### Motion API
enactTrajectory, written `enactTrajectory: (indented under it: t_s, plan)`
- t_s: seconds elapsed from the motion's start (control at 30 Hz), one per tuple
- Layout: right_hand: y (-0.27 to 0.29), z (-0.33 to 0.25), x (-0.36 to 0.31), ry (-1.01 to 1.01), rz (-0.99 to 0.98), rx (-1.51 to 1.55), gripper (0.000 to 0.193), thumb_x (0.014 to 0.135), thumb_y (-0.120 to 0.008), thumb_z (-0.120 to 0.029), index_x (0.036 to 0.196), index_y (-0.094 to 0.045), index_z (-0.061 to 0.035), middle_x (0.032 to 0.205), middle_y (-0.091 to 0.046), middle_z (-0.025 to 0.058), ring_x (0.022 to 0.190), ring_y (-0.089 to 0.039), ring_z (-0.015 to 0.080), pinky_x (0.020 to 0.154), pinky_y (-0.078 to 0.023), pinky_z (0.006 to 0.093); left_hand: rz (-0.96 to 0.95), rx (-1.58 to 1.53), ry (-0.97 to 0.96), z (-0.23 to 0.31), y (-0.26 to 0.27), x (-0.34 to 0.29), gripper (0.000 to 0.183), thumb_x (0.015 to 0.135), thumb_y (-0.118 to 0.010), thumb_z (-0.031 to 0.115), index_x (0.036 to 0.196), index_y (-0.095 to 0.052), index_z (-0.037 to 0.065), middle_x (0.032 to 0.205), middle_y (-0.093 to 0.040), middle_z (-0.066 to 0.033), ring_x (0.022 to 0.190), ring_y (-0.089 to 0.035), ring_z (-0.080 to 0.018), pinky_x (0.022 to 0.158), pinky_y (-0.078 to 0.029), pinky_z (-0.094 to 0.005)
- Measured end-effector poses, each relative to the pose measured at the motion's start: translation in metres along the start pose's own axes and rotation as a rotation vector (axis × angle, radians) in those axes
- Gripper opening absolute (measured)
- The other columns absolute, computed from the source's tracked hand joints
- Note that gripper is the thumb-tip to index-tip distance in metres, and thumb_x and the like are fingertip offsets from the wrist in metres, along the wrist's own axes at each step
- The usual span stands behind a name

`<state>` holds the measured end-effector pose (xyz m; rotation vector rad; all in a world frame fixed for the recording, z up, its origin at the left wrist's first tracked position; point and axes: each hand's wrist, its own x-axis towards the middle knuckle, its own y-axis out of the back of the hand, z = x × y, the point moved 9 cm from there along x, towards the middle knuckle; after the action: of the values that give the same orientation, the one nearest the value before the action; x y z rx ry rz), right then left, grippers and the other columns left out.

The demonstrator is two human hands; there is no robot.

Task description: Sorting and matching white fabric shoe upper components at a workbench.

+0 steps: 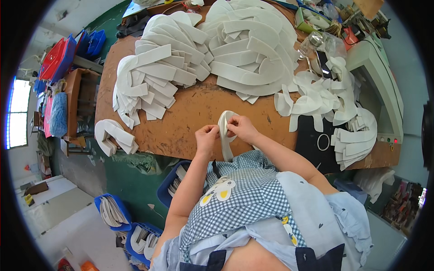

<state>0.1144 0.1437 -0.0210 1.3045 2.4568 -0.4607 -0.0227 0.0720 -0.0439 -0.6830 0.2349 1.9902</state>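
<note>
Just beyond the near edge of a worn brown tabletop (pixel 190 119), a person in a blue-and-white checked apron (pixel 246 194) works with both bare hands. The left hand (pixel 206 138) pinches one side of a looped white strip (pixel 225 148) between thumb and fingers. The right hand (pixel 243 128), just beside it, grips the strip's other side near the top. The strip hangs upright between the hands, its lower end close to the apron.

Farther back on the tabletop stand two large heaps of curved white pieces: a left heap (pixel 156 63) and a bigger right heap (pixel 257 49), touching each other. A small stack (pixel 113 135) sits at the left edge. To the right, loose white cutouts (pixel 312 101) overlap near a dark phone (pixel 323 64). Below them lies a black sheet (pixel 309 147) bearing a white ring (pixel 323 142), beside another stack (pixel 355 140). At lower left, blue bins (pixel 127 226) hold similar white pieces.
</note>
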Motion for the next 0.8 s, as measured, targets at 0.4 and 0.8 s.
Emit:
enactTrajectory:
  t_s: [0.4,0.8]
  plan:
    - [0.259,-0.091,-0.124,0.08,0.53,-0.179,0.008,0.084,-0.057,-0.011,0.088,-0.06,-0.0039,0.076,-0.059,0.0024,0.067,-0.061,0.0139,0.065,-0.056,0.0296,0.256,-0.127,-0.098,0.01,0.136,0.035,0.014,0.089,-0.061,0.009,0.089,-0.065,-0.004,0.085,-0.067,-0.0066,0.074,-0.063,-0.0134,0.068,-0.053,-0.0251]
    - [-0.01,-0.124,-0.053,0.467,0.115,-0.67,0.04,0.086,-0.067,-0.026,0.117,-0.059,-0.0023,0.099,-0.067,0.0153,0.091,-0.066,0.0216,0.079,-0.052,0.0337,-0.208,0.06,-0.377,0.105,-0.028,-0.031,0.008,0.09,-0.06,0.004,0.089,-0.065,-0.002,0.112,-0.053,-0.002,0.095,-0.054,-0.0089,0.083,-0.046,-0.0235]
